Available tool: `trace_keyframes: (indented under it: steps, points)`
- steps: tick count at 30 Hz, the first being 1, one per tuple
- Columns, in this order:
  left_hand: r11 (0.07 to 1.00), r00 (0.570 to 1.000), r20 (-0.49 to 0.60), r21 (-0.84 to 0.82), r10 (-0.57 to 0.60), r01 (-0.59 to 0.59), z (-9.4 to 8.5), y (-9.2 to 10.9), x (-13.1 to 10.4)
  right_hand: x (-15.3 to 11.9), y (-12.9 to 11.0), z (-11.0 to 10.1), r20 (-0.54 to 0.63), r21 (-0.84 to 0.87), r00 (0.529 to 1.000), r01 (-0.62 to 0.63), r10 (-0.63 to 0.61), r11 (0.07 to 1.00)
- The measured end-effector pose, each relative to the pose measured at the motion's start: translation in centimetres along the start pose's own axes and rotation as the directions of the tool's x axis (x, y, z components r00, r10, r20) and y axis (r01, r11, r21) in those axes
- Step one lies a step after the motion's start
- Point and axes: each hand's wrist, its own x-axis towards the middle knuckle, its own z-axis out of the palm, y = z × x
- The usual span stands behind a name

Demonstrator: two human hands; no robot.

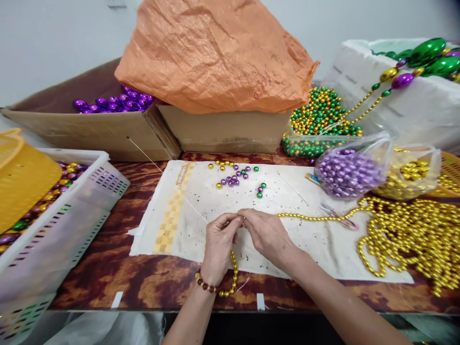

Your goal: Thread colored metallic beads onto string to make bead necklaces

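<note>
One shiny gold bead strand point(235, 270)

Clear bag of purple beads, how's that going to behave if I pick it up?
The clear bag will probably sag and shift, being thin plastic packed with round purple beads. It may feel fairly heavy, given how full and bulging it looks. The top appears loosely gathered rather than sealed, so tilting it could spill beads that would likely roll.

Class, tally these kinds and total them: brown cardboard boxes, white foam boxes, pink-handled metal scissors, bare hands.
Brown cardboard boxes: 2
White foam box: 1
Pink-handled metal scissors: 1
Bare left hand and right hand: 2
Total: 6
</note>
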Motion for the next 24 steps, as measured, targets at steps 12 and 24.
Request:
trace_keyframes:
  steps: [12,24]
  points:
    - [0.998,0.999,-0.024,-0.05,0.026,-0.027,-0.1,-0.6,0.0,0.8,0.1,0.2,0.025,-0.031,0.991,-0.132,0.133,0.991]
    - [0.981,0.982,0.007,0.047,0.187,-0.187,-0.9,-0.1,-0.3,1.1,0.1,-0.7,-0.008,-0.12,0.999,-0.048,0.047,0.992]
